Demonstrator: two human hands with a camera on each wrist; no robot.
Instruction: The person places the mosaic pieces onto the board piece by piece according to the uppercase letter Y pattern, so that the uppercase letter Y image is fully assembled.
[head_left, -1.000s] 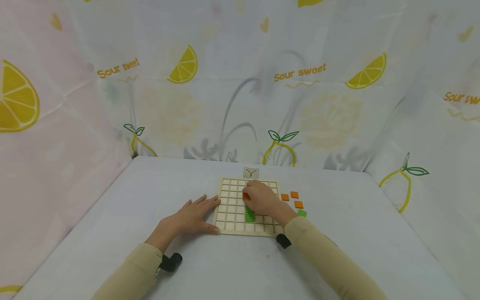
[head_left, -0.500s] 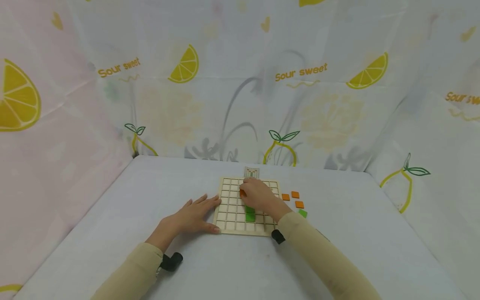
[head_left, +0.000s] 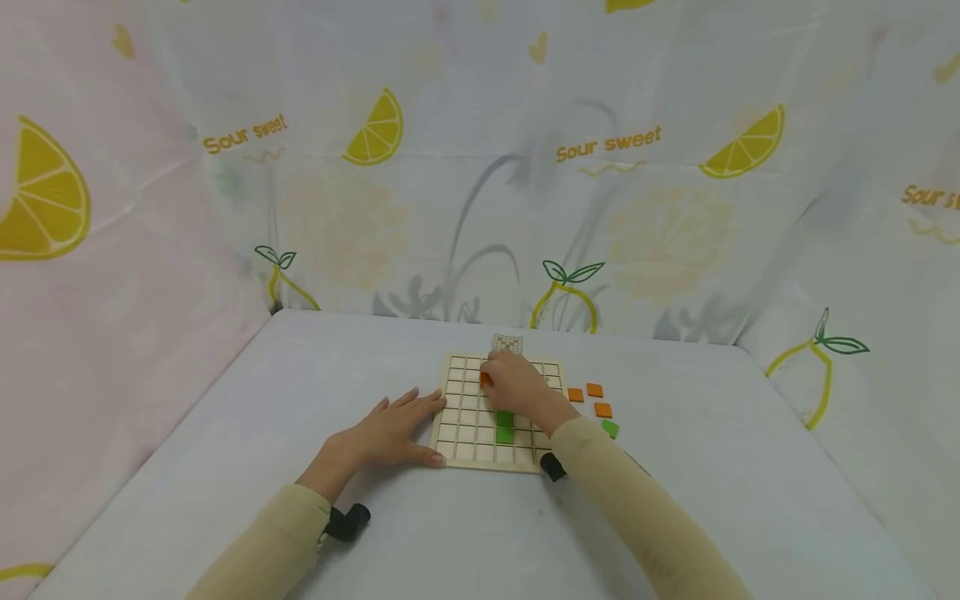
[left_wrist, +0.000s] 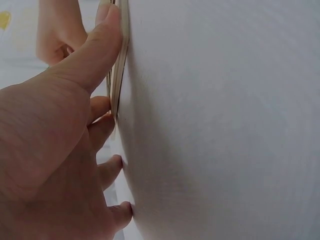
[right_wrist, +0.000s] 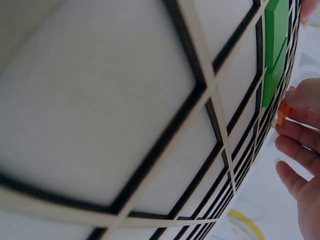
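A wooden grid board (head_left: 465, 454) lies on the white table, with two green square tiles (head_left: 505, 427) in one column of its cells. My right hand (head_left: 517, 385) is over the board's upper middle and pinches an orange square tile (head_left: 486, 380) between thumb and fingers. In the right wrist view that orange tile (right_wrist: 283, 111) stands tilted at the fingertips, just past the green tiles (right_wrist: 275, 55). My left hand (head_left: 397, 432) rests with spread, straight fingers against the board's left edge; the left wrist view shows its thumb (left_wrist: 102, 42) on the board's rim.
Right of the board lie three loose orange tiles (head_left: 595, 390) and a green tile (head_left: 610, 428). A small card with a printed grid pattern (head_left: 507, 342) lies behind the board. A lemon-print cloth (head_left: 480, 208) hangs around the table's back and sides.
My right hand has shifted slightly up the board and to the left with the orange tile, exposing more of the green tiles. The left hand stays at the board's edge.
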